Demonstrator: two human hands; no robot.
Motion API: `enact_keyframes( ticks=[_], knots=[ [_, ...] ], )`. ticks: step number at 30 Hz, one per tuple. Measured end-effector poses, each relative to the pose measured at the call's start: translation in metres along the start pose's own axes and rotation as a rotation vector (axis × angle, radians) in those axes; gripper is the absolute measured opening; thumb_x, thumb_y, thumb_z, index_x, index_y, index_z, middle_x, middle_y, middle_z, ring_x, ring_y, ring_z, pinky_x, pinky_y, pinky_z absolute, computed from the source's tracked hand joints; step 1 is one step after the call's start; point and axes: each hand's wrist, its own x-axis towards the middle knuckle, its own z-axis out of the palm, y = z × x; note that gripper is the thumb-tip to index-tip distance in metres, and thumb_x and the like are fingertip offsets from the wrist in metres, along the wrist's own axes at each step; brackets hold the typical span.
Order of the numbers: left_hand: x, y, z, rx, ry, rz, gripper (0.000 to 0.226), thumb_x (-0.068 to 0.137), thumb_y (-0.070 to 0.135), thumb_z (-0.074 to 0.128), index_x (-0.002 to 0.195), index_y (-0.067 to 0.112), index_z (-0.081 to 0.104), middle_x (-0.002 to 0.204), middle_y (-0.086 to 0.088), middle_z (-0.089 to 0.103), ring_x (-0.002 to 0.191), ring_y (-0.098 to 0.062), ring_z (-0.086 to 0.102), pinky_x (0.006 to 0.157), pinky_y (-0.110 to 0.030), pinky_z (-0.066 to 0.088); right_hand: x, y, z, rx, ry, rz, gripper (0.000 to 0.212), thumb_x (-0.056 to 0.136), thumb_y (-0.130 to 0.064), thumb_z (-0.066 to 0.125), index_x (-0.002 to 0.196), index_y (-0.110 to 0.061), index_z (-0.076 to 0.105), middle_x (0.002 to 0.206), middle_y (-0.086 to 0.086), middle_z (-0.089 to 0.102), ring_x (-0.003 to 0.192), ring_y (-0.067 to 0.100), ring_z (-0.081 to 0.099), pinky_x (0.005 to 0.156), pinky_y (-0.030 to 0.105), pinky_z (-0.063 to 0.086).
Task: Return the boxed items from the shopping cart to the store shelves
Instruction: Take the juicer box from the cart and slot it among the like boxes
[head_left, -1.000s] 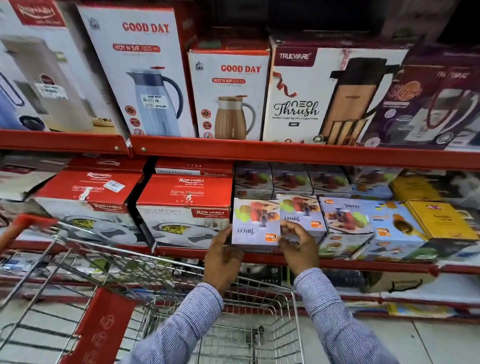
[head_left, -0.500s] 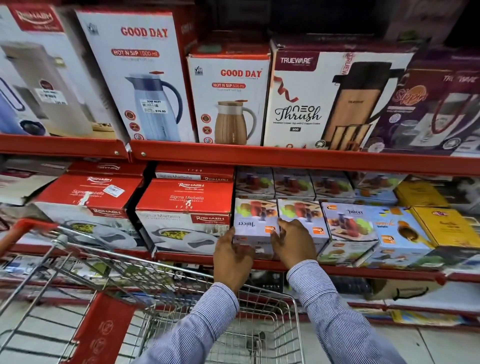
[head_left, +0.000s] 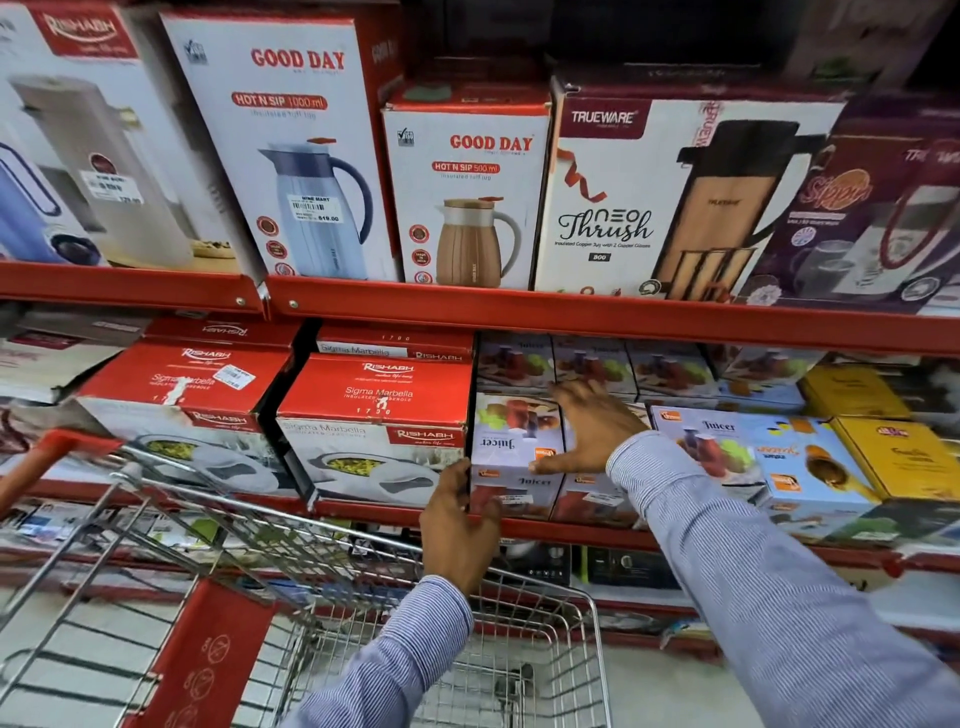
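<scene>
A white Juicer box sits at the front of the middle red shelf, on top of another Juicer box and squeezed between a red Rishabh casserole box and more Juicer boxes to the right. My left hand curls around its lower left front corner. My right hand lies flat with fingers spread across the top of this box and its neighbour, the thumb on the front edge. The wire shopping cart stands just below my arms; its visible part holds no boxes.
The upper shelf carries tall Good Day jug boxes and a Trueware box. Yellow boxes and a blue juicer box fill the shelf's right end. The cart's red handle juts in at the left.
The Juicer box has gone from my raised hands down and back into the shelf row. My right hand has slid from its side onto the top; my left has dropped to the lower front corner.
</scene>
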Motion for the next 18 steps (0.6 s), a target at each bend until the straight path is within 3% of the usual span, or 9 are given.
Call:
enact_keyframes(
  ticks=[2, 7, 14, 18],
  knots=[
    [0.003, -0.002, -0.001, -0.010, -0.005, -0.004, 0.046, 0.089, 0.013, 0.063, 0.134, 0.018, 0.050, 0.118, 0.005, 0.068, 0.103, -0.012, 0.066, 0.084, -0.020, 0.054, 0.005, 0.002, 0.000, -0.056, -0.037, -0.026, 0.127, 0.052, -0.084, 0.061, 0.150, -0.015, 0.019, 0.156, 0.009, 0.028, 0.142, 0.031, 0.026, 0.114, 0.048, 0.031],
    [0.008, -0.009, 0.000, -0.038, -0.003, -0.013, 0.043, 0.090, 0.014, 0.061, 0.131, 0.022, 0.051, 0.122, 0.001, 0.070, 0.109, -0.014, 0.066, 0.095, -0.036, 0.057, 0.013, 0.002, 0.001, -0.121, -0.017, -0.050, 0.124, 0.048, -0.082, 0.066, 0.146, -0.015, 0.028, 0.149, 0.011, 0.037, 0.135, 0.031, 0.033, 0.110, 0.048, 0.034],
    [0.008, -0.010, -0.004, -0.035, -0.033, -0.002, 0.048, 0.091, 0.016, 0.061, 0.137, 0.019, 0.048, 0.130, -0.001, 0.066, 0.113, -0.016, 0.066, 0.093, -0.032, 0.058, 0.013, 0.001, 0.004, -0.104, 0.002, -0.052, 0.129, 0.042, -0.084, 0.064, 0.147, -0.020, 0.026, 0.149, 0.010, 0.036, 0.135, 0.031, 0.031, 0.112, 0.055, 0.029],
    [0.004, -0.011, -0.013, -0.035, -0.041, 0.033, 0.043, 0.090, 0.020, 0.063, 0.133, 0.019, 0.052, 0.124, 0.004, 0.069, 0.112, -0.013, 0.068, 0.090, -0.028, 0.058, 0.009, -0.001, 0.001, -0.099, -0.024, -0.016, 0.129, 0.044, -0.083, 0.065, 0.148, -0.019, 0.024, 0.154, 0.009, 0.029, 0.142, 0.031, 0.022, 0.115, 0.057, 0.024]
  ],
)
